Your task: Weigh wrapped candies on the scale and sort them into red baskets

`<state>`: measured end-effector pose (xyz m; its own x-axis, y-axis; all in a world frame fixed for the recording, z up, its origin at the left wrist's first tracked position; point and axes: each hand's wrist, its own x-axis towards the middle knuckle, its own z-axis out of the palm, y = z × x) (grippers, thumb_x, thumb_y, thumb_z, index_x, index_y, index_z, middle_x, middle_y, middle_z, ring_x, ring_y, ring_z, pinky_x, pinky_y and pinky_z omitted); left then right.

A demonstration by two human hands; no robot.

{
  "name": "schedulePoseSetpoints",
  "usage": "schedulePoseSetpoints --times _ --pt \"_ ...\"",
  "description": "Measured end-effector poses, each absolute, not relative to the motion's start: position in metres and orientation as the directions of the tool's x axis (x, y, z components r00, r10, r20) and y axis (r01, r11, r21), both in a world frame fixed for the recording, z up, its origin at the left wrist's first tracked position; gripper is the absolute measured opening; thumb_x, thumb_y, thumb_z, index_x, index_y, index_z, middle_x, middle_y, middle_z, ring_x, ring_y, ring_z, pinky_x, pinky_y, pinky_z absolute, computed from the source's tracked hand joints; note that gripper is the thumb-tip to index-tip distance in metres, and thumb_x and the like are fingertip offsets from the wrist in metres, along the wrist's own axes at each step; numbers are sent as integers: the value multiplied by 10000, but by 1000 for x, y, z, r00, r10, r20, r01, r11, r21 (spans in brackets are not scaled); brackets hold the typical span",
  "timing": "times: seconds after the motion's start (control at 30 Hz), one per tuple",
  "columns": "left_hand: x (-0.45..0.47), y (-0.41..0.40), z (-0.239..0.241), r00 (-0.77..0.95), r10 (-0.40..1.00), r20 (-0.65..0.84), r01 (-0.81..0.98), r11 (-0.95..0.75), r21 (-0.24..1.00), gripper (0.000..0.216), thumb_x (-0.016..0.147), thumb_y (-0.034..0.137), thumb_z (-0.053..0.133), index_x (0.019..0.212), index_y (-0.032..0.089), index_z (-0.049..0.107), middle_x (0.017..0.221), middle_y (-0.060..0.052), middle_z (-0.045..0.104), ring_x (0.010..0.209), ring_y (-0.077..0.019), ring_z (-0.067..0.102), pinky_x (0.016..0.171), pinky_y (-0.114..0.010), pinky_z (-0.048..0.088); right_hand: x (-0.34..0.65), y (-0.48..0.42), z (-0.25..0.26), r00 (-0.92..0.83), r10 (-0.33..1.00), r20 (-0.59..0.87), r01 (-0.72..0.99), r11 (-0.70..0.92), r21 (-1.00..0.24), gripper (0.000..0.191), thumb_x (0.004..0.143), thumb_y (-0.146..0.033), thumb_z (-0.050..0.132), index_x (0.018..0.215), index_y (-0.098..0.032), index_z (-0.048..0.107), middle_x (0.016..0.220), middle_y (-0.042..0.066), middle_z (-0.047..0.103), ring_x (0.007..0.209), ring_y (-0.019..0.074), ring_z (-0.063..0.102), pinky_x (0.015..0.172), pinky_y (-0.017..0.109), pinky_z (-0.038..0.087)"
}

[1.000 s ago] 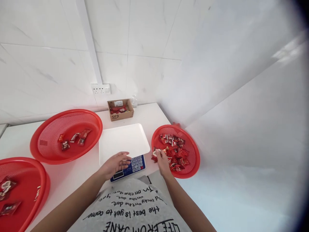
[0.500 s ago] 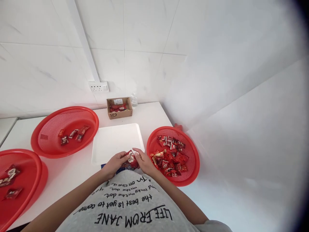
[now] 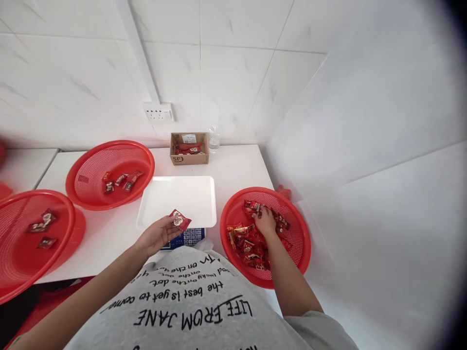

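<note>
Between the thumb and fingers of my left hand is a small red snack packet with a pale round print. It is held above the near edge of a white tray. Under that edge shows the blue keypad of a scale. My right hand reaches down into the right red basket, fingers curled onto the red wrapped snack packets there. Its fingertips are partly hidden among them, so which packet they grip cannot be made out.
Two more red baskets, one at the back left and one at the near left, hold a few packets each. Against the wall stand a cardboard box of red packets and a clear plastic object. A wall rises beyond the right basket.
My right hand has left the packet that both hands held and moved right into the basket. My left hand keeps the packet, now further left over the tray's edge. The view has shifted.
</note>
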<state>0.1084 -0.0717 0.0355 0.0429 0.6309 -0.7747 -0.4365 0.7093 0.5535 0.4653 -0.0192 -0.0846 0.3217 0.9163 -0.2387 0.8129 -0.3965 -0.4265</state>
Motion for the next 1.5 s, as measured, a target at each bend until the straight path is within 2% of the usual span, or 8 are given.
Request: schedulePoseSetpoints --times 0.17,0.33,0.43,0.67,0.93,1.13,1.3,1.5 --pt "118 -74 36 50 612 -789 -413 732 542 204 793 182 551 987 127 581 967 -118 674 809 -180 658 714 -269 545 431 -37 -85 4 946 -323 864 -166 -475 526 788 -313 509 1298 -221 418 1434 91 280 1265 253 335 1012 394 277" --pt "124 -68 34 -3 617 -787 -422 713 560 164 799 184 559 952 135 589 878 -97 679 745 -167 662 663 -261 550 435 -59 -66 -288 884 -369 685 -80 -724 321 810 -339 474 1073 -220 614 1145 73 597 1058 231 533 891 359 400" --pt "124 -60 28 -51 631 -774 -407 695 593 152 799 170 559 946 136 584 870 -98 670 720 -161 658 617 -254 552 459 -59 -61 -117 951 -285 708 -122 -696 346 824 -326 426 1092 -188 596 1086 82 618 1018 216 542 903 354 391" --pt "114 -38 19 -272 653 -707 -433 573 696 191 841 101 462 1026 140 490 912 -116 640 776 -158 659 663 -250 548 504 -51 -72 350 908 -228 874 -404 -268 516 830 -365 385 1301 -157 400 1390 143 337 1296 285 245 1030 456 194" --pt "120 -52 17 -326 613 -720 -398 601 693 613 809 120 526 1320 249 213 1000 -112 612 748 -166 659 648 -292 539 486 -55 -84 336 865 -373 897 -414 -152 581 826 -420 402 1357 -207 301 1435 191 206 1303 331 227 1006 574 77" --pt "128 -60 15 -226 638 -736 -328 662 674 588 756 114 583 1283 220 345 988 -116 631 734 -163 649 631 -284 533 475 -52 -78 217 881 -421 887 -358 -293 607 826 -501 366 1357 -213 305 1423 172 237 1276 326 286 989 490 245" --pt "134 -63 20 -193 645 -739 -315 673 669 526 727 124 622 1208 193 420 962 -116 642 749 -167 645 647 -279 525 445 -49 -80 53 870 -490 888 -266 -376 737 748 -616 439 1379 -301 228 1477 103 116 1318 357 156 962 540 257" --pt "134 -64 24 -132 655 -744 -283 694 662 421 727 126 624 1113 175 463 893 -97 653 713 -153 638 645 -271 521 422 -43 -88 40 902 -430 937 -183 -297 713 712 -346 596 1355 -314 291 1483 59 105 1296 406 130 940 525 285"
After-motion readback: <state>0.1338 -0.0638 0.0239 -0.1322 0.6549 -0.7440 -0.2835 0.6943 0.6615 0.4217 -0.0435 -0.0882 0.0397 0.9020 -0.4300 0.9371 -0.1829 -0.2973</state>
